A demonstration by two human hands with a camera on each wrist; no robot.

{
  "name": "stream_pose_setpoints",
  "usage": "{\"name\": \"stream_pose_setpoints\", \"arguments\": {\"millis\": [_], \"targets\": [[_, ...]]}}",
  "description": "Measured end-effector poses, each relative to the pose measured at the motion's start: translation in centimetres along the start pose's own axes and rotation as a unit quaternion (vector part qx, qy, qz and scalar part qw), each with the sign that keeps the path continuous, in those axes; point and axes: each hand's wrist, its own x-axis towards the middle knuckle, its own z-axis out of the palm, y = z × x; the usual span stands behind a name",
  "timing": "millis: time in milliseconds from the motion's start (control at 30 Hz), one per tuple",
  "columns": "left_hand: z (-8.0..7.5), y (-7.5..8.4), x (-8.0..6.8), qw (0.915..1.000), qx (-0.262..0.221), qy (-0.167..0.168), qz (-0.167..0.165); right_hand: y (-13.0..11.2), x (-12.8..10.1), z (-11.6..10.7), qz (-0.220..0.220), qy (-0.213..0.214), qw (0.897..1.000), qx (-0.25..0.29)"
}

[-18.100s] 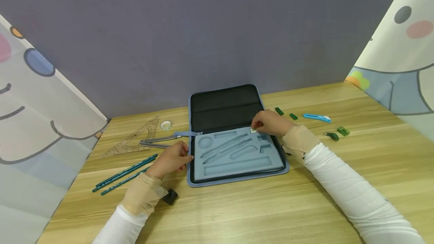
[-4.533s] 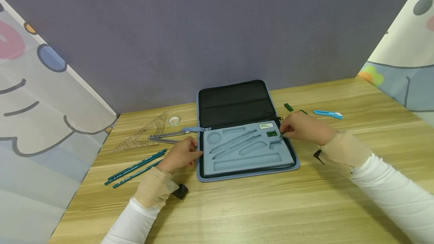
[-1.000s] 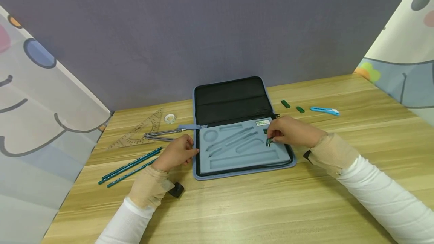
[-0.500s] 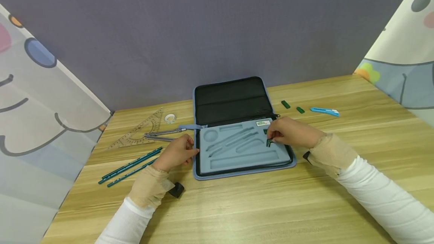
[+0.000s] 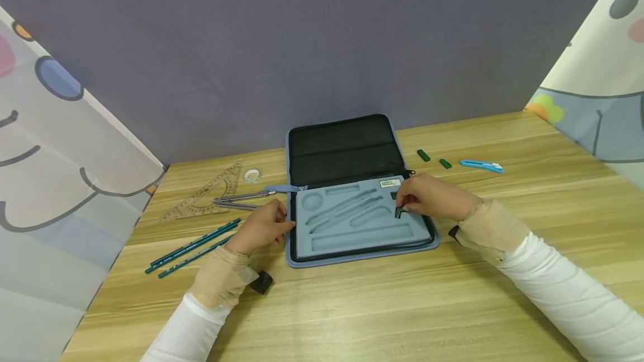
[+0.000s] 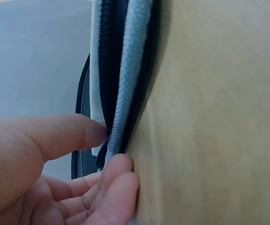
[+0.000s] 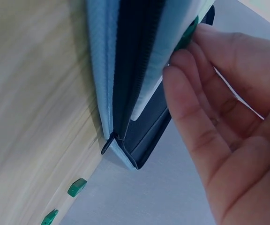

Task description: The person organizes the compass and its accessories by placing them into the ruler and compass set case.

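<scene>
An unzipped pencil case (image 5: 432, 243) lies flat on the table, its black-lined lid folded back and a light blue moulded tray (image 5: 362, 233) inside. My left hand (image 5: 260, 229) pinches the case's left edge, thumb inside the zip and fingers outside. At the tray's right side, my right hand (image 5: 435, 197) holds a small dark green piece (image 5: 399, 212) between thumb and fingertips, against an angled recess. Fingers cover much of it; the right wrist view shows only a bit of green. A white-labelled block (image 5: 390, 182) and a green sharpener (image 5: 394, 195), partly covered, lie in tray recesses.
Left of the case are a clear set square (image 5: 201, 197), a tape roll (image 5: 252, 176), metal compasses (image 5: 241, 197) and several teal pencils (image 5: 193, 244). Right of it lie two green blocks (image 5: 424, 155) and a blue cutter (image 5: 481, 166). A grey partition (image 5: 322, 43) stands behind.
Since the oldest frame, the white-labelled block and the sharpener have come to lie in the tray, and the small green piece has left the table for my right hand. The last second shows hardly any motion.
</scene>
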Motion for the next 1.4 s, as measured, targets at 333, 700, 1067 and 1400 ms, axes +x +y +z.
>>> {"name": "stream_pose_setpoints", "arguments": {"millis": [333,700,1067,1400], "targets": [[0.03,-0.04,-0.17,1.0000,-0.002,0.000,0.000,0.18,0.09,0.32,-0.001,0.009,1.000,-0.004],[0.01,-0.01,-0.15,1.0000,-0.005,-0.001,-0.002,-0.04,0.08,0.40,0.012,0.008,1.000,-0.014],[0.05,0.02,-0.12,1.0000,-0.007,0.000,0.000,-0.53,0.04,0.29,0.027,0.008,0.999,-0.014],[0.11,-0.11,-0.11,1.0000,-0.007,0.002,0.000,-0.42,0.05,0.48,0.027,0.015,0.999,-0.019]]}}
